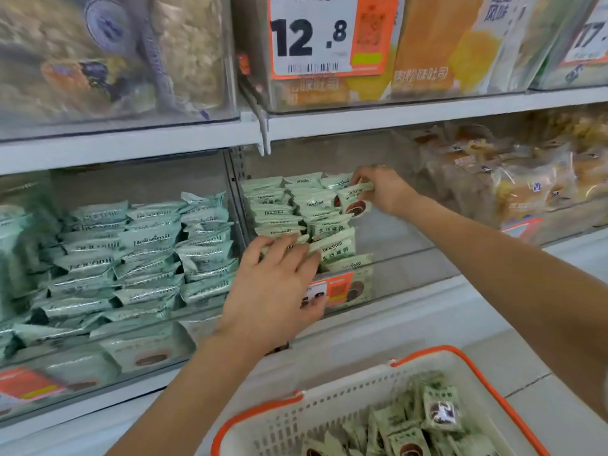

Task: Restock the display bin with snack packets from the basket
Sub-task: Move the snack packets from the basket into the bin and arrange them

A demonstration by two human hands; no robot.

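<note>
Right hand (pixel 383 189) pinched one snack packet (pixel 356 199) at far right of stacked rows in display bin (pixel 394 258), left hand (pixel 279 281) lay flat, fingers straight, on near stack, basket (pixel 345 399) of packets near right

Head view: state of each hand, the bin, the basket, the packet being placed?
Right hand: pinching a packet, at the bin's back row.
Left hand: fingers straight, pressing the front packets.
Display bin: left side stacked, right side bare.
Basket: packets still inside.
</note>
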